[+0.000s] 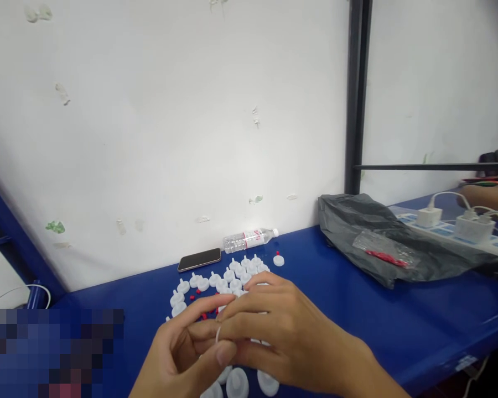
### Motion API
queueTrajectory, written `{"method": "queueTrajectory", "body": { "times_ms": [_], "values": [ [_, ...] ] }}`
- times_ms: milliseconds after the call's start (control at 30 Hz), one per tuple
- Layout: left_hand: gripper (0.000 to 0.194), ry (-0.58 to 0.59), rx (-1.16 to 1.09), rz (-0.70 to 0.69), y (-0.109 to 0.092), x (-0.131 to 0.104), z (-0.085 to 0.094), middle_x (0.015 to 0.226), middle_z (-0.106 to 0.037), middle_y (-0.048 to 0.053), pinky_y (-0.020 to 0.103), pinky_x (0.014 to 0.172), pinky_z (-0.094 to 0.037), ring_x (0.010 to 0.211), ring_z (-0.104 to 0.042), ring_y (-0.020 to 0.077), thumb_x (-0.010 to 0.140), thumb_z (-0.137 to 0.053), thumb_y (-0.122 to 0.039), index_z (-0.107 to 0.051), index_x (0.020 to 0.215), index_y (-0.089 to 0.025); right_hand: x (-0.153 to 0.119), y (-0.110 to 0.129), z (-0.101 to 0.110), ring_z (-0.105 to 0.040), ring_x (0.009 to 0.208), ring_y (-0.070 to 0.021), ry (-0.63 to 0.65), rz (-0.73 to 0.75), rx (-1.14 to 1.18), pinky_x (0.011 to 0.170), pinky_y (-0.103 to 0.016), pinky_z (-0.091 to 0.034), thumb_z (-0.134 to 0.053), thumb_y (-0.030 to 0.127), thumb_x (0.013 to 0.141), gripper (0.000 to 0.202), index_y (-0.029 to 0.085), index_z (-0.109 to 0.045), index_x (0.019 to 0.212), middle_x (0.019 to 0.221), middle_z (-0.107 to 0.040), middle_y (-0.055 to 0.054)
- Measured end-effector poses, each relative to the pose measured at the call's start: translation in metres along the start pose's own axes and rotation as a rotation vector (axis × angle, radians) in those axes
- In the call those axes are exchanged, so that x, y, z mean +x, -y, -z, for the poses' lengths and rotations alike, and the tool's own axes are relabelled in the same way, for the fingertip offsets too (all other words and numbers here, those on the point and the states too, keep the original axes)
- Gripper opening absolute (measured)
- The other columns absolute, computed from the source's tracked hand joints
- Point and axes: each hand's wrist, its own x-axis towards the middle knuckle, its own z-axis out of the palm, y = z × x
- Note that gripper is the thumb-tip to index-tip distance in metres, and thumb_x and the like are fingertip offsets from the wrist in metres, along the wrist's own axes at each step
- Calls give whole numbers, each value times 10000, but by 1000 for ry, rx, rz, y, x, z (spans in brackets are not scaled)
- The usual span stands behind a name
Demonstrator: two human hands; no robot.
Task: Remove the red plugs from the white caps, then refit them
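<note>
My two hands meet over the near middle of the table. Between the thumb and fingers of my left hand (191,351) shows the thin rim of a white nozzle cap (218,335), mostly covered. My right hand (274,326) is bent over it from the right, its fingertips pinched together at the cap; what lies under them is hidden. Around and beneath the hands stand several white nozzle caps (237,382), spouts up. Small red tips (204,316) lie scattered among them. Farther back, a separate white cap (278,260) has a red tip on its spout.
A phone (200,259) and a lying water bottle (249,240) are by the wall. On the right, a clear bag of red pieces (385,251) rests on a dark plastic bag (357,221), beside a power strip (452,229). Another person's arm (487,198) shows at far right.
</note>
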Motion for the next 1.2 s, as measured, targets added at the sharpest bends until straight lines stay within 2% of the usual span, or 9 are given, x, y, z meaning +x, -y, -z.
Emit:
{"method": "queueTrajectory", "body": {
  "times_ms": [133,267,367,433,667,800,933,1033,1200],
  "values": [
    [702,-67,242,-50,10,5,3,1122,-807,96,356,945,-595,1076,-753,283,829,-694,-703,-632,1365,-255,-7,-16,24,-699,949,-134,40,-158,-111,947,-286,-452,-672,295,1000,66,237,-704,998,1055,-770,19],
    [482,-133,660,-121,12,4,8,1167,-782,77,286,855,-580,988,-741,226,930,-596,-618,-709,1227,-256,-18,-52,54,-663,790,-167,-34,-571,-394,743,-297,-469,-641,401,993,177,263,-748,967,953,-724,-21],
    [404,-138,787,-174,9,2,11,1081,-791,31,258,780,-564,845,-718,181,958,-558,-575,-739,1148,-268,-30,-84,66,-665,729,-182,104,-919,-543,671,-301,-437,-618,468,976,236,276,-754,969,804,-728,-2],
    [354,-116,843,-202,8,2,15,966,-791,-5,240,742,-548,797,-703,165,972,-545,-540,-750,1109,-286,-40,-101,67,-681,727,-192,198,-1007,-554,647,-301,-423,-638,440,950,216,267,-764,928,787,-747,-7],
    [312,-218,1116,-251,17,15,52,918,-794,13,343,829,-543,785,-686,217,947,-506,-388,-798,1004,-296,-67,-119,53,-707,736,-223,447,-1091,-547,601,-296,-388,-733,291,820,56,252,-772,809,816,-770,-39],
    [323,-84,1329,-128,18,19,66,967,-780,68,403,883,-514,972,-666,279,953,-478,-221,-801,941,-233,-61,-113,55,-716,837,-256,468,-1092,-559,666,-322,-418,-660,351,891,166,249,-761,975,923,-786,-63],
    [314,30,1511,26,16,20,66,991,-772,85,403,887,-496,994,-645,289,942,-503,-100,-798,907,-201,-46,-100,61,-708,828,-275,433,-1097,-593,657,-345,-415,-542,408,958,254,246,-714,1051,922,-777,-73],
    [280,37,1558,62,21,23,66,1015,-771,93,390,878,-488,1012,-645,295,927,-544,-83,-797,916,-201,-38,-83,64,-704,742,-227,461,-1083,-380,649,-320,-445,-511,473,984,287,262,-704,970,808,-762,-25],
    [245,32,1568,91,27,26,68,1019,-765,111,420,872,-476,1027,-632,325,908,-580,-83,-803,908,-185,-41,-54,64,-693,729,-185,666,-949,21,638,-268,-459,-672,437,896,179,306,-737,1000,807,-762,28]
  ]
}}
